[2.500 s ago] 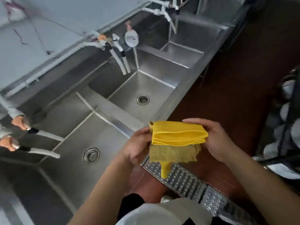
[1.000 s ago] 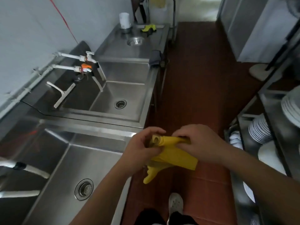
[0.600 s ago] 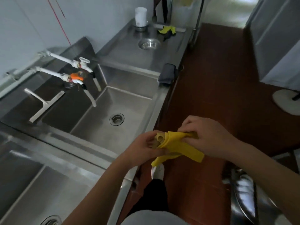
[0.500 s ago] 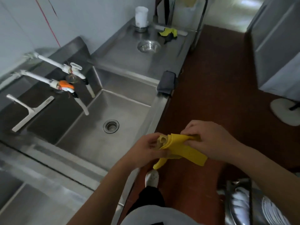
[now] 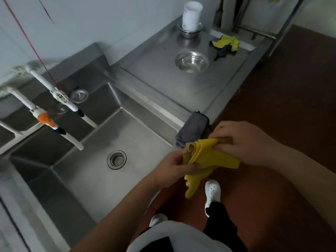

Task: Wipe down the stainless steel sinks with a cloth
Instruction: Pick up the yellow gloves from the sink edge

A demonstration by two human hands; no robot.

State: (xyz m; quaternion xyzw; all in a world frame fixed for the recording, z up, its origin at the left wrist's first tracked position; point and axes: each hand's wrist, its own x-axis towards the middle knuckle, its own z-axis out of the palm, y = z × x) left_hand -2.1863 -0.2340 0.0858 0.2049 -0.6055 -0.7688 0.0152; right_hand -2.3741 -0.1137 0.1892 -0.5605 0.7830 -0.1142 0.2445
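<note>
Beside the sink (image 5: 112, 179), both hands hold a yellow cloth (image 5: 209, 157).
Left hand (image 5: 172, 170) pinches its bunched end; right hand (image 5: 243, 142) pinches the upper fold.

Both bare forearms reach in from the lower part of the frame and meet right of centre. The left hand (image 5: 171, 170) sits lower, thumb and fingers pinching the bunched end of the yellow cloth (image 5: 209, 157). The right hand (image 5: 243, 142), higher and to the right, curls its fingers down over the cloth's upper edge; its fingertips seem tucked into the fold, though blur obscures them.
</note>
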